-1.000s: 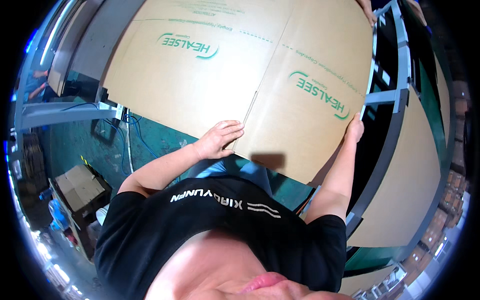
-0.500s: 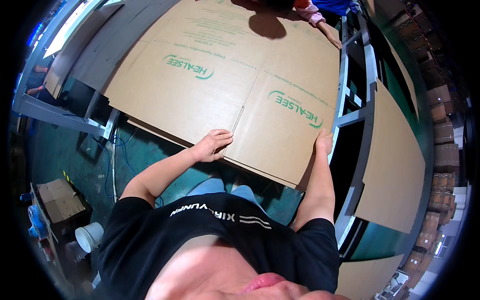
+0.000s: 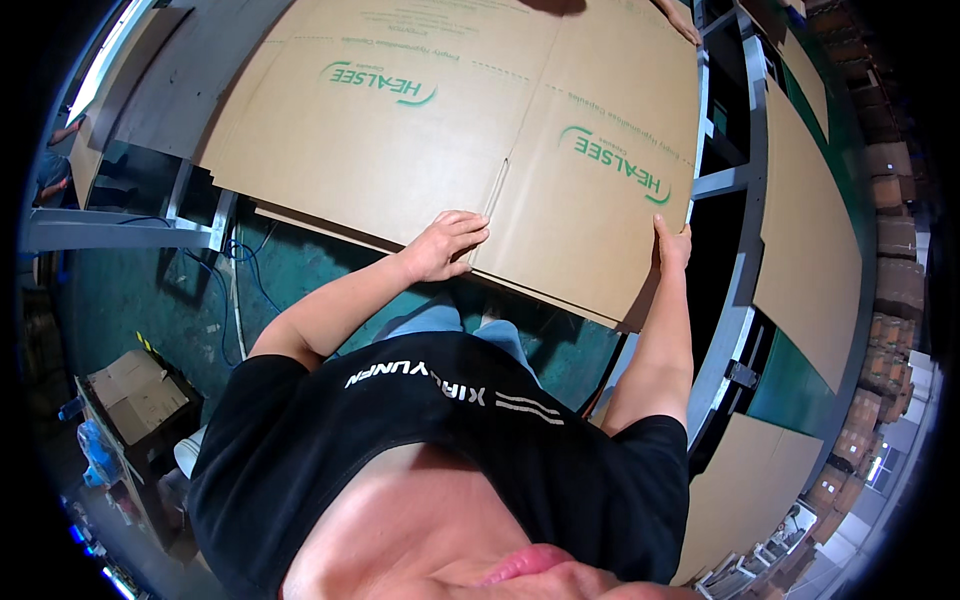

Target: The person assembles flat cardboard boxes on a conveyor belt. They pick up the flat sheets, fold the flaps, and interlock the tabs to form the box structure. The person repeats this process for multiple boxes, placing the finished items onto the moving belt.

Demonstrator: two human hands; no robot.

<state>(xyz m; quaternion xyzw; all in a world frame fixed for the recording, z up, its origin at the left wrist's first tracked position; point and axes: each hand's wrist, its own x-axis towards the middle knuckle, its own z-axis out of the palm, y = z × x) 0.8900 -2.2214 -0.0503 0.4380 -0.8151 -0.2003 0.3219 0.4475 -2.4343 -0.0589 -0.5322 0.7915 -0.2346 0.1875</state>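
Observation:
A wide brown cardboard sheet (image 3: 420,140) with green print lies in front of me, with a slot cut in from its near edge. My left hand (image 3: 445,246) is closed at that near edge beside the slot, fingers on top and thumb low at the rim. At the right edge, my right hand (image 3: 674,244) grips the sheet, its thumb on top and the other fingers hidden underneath. More cardboard layers (image 3: 330,226) show below the near edge. A co-worker's hand (image 3: 682,22) touches the far right edge.
A grey metal frame (image 3: 722,182) runs along the right, with more cardboard sheets (image 3: 815,230) beyond it. To the left are a metal beam (image 3: 120,232) and blue cables (image 3: 215,290) on the green floor. An opened carton (image 3: 135,392) stands lower left; stacked boxes (image 3: 890,350) line the far right.
The sheet and both my hands sit higher and slightly further right in view. Both hands keep their places on the sheet. The co-worker's head has mostly left the picture.

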